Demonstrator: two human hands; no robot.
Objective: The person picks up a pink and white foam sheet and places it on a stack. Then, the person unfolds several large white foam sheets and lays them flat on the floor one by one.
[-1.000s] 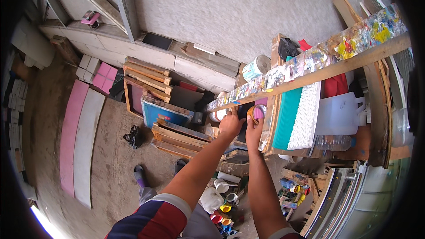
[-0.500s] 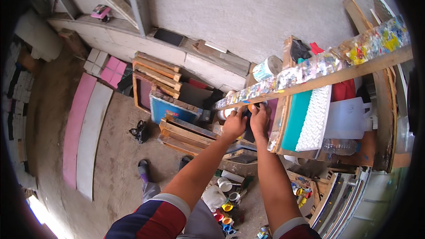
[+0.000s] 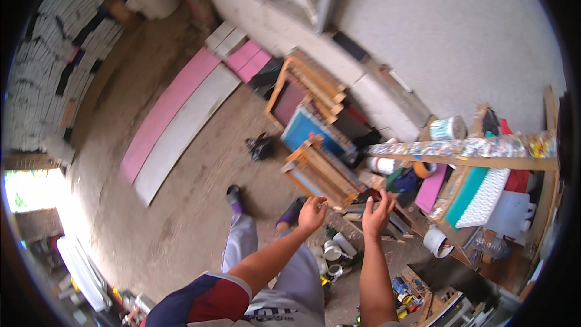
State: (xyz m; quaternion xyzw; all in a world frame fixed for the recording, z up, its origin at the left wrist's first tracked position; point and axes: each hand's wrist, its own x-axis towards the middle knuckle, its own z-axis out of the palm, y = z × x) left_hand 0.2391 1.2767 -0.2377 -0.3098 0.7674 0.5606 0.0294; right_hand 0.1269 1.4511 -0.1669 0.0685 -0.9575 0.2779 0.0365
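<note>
My left hand [image 3: 311,215] is raised in front of my legs, its fingers curled together. Anything between them is too small or blurred to make out. To its right, my right hand [image 3: 378,213] is held up with fingers apart and nothing visible in it. Beyond the hands, wooden-framed screens [image 3: 321,172] lean in a stack near the wall. An orange tape roll [image 3: 423,169] sits on the shelf to the right, apart from both hands, beside a pink sheet [image 3: 431,189]. A white tub [image 3: 384,165] lies left of the roll.
A paint-spattered wooden beam [image 3: 466,150] crosses the shelf front. Inside stand a white woven basket [image 3: 484,197] and a translucent jug [image 3: 510,213]. Long pink [image 3: 172,112] and white boards [image 3: 184,136] lie on the floor. A black plastic bag [image 3: 260,146] and paint pots [image 3: 333,251] are nearby.
Both hands have drawn back from the tape roll on the shelf and moved apart. The right hand's fingers have spread. The view has turned left, bringing more floor and a bright doorway into sight.
</note>
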